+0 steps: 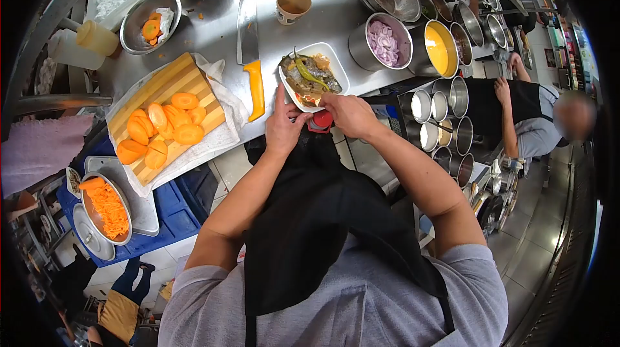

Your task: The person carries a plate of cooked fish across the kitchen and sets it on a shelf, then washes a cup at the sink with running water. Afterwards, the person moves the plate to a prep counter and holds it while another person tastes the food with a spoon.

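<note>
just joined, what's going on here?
A person has both hands at a white dish of food topped with a green pepper: the left hand along its left side, the right hand at its near rim. To the left, a yellow-handled knife lies untouched, and cut carrots sit on a striped board.

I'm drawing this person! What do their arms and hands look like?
The left hand and right hand are bare: no gloves or rings that I can see. Both forearms are bare too, with no watch showing. The grey shirt has short sleeves, and a black apron is worn over it.
</note>
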A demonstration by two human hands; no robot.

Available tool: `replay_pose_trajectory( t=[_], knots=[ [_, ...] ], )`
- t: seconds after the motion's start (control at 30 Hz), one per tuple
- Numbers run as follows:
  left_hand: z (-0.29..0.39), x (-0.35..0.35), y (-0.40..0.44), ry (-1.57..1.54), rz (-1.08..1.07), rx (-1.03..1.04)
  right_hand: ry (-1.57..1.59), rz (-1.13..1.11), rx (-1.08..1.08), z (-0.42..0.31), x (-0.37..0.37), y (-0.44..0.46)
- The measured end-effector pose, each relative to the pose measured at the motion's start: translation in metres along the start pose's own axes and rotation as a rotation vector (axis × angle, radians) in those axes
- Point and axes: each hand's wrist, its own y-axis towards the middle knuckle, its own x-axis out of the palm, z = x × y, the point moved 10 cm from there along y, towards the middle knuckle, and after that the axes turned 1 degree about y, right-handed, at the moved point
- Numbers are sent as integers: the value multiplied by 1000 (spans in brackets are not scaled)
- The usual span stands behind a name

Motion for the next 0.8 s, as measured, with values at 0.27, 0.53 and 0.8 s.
replay_pose_trajectory(
  t=[0.27,0.53,0.8],
  knots=[
    [-2,4,0,77,35,49,-46,9,-43,-2,7,3],
    [-6,3,-1,48,72,57,-120,48,-44,-6,12,6],
    [1,1,-1,31,46,66,-279,72,-27,1,-28,0]
  ],
)
